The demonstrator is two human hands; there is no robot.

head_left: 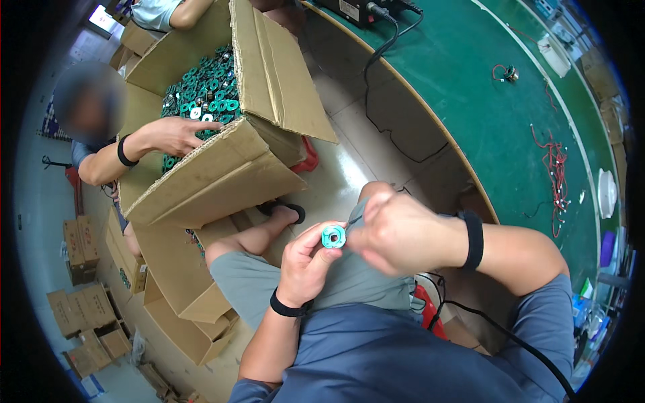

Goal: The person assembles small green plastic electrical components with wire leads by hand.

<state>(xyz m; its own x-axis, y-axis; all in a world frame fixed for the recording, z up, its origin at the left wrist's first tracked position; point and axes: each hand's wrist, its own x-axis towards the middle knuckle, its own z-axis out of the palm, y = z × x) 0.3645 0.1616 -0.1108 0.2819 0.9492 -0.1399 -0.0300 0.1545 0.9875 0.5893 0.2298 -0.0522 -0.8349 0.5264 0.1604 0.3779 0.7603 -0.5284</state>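
Note:
Between the thumb and fingers of my left hand (309,265) is a small round green part (333,236) with a hole in its middle, held over my lap. Close beside it on the right is my right hand (396,232), smeared by motion, so its fingers and anything in them do not show clearly. Many similar small green and dark parts (208,87) fill a large open cardboard box (201,185) ahead to the left. A co-worker's hand (178,136) reaches over those parts.
A green-topped table (463,87) curves along the right, with red wires (556,171), a small wired part (510,74) and a black device (349,10) on it. Another open carton (181,282) stands left of my legs. A black cable (497,316) runs by my right side.

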